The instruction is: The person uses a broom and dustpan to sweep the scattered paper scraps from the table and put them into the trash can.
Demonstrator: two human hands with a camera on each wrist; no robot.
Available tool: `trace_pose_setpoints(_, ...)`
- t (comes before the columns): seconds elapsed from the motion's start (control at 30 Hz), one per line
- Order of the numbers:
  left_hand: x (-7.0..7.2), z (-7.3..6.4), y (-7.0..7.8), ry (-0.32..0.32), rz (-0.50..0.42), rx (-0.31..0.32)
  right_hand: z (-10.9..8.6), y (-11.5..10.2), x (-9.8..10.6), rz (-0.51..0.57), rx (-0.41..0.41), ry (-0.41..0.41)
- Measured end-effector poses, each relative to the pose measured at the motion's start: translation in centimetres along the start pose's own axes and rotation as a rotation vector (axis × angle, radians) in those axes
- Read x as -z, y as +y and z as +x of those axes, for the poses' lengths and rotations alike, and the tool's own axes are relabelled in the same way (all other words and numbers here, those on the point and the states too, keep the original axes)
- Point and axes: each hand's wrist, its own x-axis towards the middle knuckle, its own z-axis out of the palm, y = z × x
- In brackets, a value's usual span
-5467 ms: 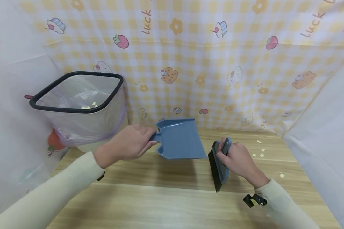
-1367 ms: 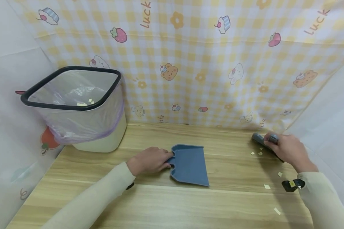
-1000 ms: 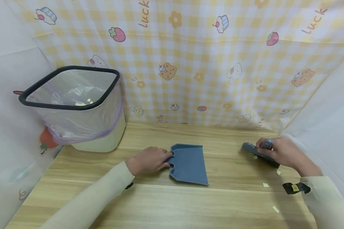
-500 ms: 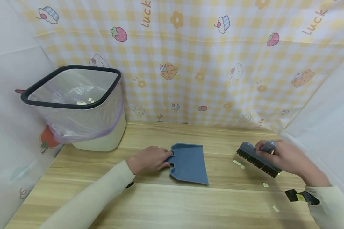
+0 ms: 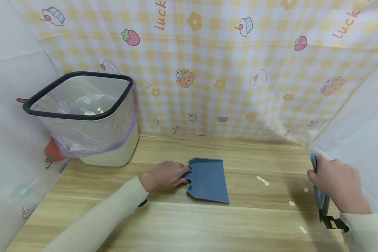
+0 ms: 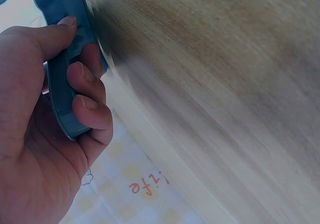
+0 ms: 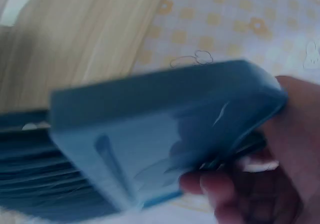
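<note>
My left hand holds the handle of a blue dustpan, which lies on the wooden table with its wide mouth facing right. In the left wrist view, the thumb and curled fingers wrap the dustpan handle. Over at the right side, my right hand grips a blue hand brush, seen nearly edge-on. The right wrist view shows its blue back and dark bristles, blurred. Between dustpan and brush lie several pale scraps, among them a close group and a single scrap.
A bin with a black rim and a clear liner stands at the back left, pale scraps inside it. A checked curtain hangs behind the table. White sheeting closes off the right side.
The dustpan has come down onto the table from above it. The brush has swept some scraps left, toward the dustpan, then swung back right and turned edge-on. The left hand has lately stayed still.
</note>
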Motion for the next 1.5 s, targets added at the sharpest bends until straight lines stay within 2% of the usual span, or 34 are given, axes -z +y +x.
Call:
trace_pose_setpoints(0.03, 0.0, 0.0, 0.0, -0.001, 0.000, 0.001, -0.2, -0.1, 0.0, 0.000, -0.026, -0.030)
trace_pose_setpoints(0.23, -0.2, 0.0, -0.1, -0.001, 0.008, 0.008, -0.8, -0.7, 0.4, 0.077, -0.181, -0.330)
trace_pose_setpoints(0.27, -0.2, 0.0, -0.1, 0.000, 0.008, 0.009, -0.8, -0.9, 0.3, 0.090, -0.197, -0.360)
trace_pose_setpoints(0.37, -0.2, 0.0, -0.2, -0.001, 0.005, 0.010, -0.9, -1.4, -0.2, 0.114, -0.219, -0.383)
trace_pose_setpoints(0.5, -0.2, 0.1, -0.2, -0.006, -0.005, 0.011, -0.8, -1.7, -1.0, 0.117, -0.234, -0.313)
trace_pose_setpoints(0.73, -0.2, 0.1, -0.1, -0.006, -0.010, 0.012, -0.3, -2.1, -2.5, 0.136, -0.211, -0.046)
trace_pose_setpoints(0.9, -0.1, 0.0, -0.1, -0.002, -0.018, 0.009, 0.7, -2.8, -3.4, 0.146, -0.181, 0.084)
trace_pose_setpoints(1.07, -0.1, 0.0, -0.1, 0.001, -0.024, 0.005, 2.0, -4.0, -3.7, 0.147, -0.120, 0.150)
trace_pose_setpoints(1.27, -0.2, 0.1, -0.2, 0.007, -0.028, -0.003, 3.5, -6.1, -3.9, 0.150, 0.045, 0.234)
trace_pose_setpoints(1.4, -0.2, 0.1, -0.2, 0.009, -0.031, -0.007, 4.2, -7.7, -3.8, 0.163, 0.130, 0.248)
trace_pose_setpoints(1.5, -0.1, 0.1, -0.2, 0.008, -0.035, -0.006, 4.4, -8.7, -3.6, 0.197, 0.163, 0.216)
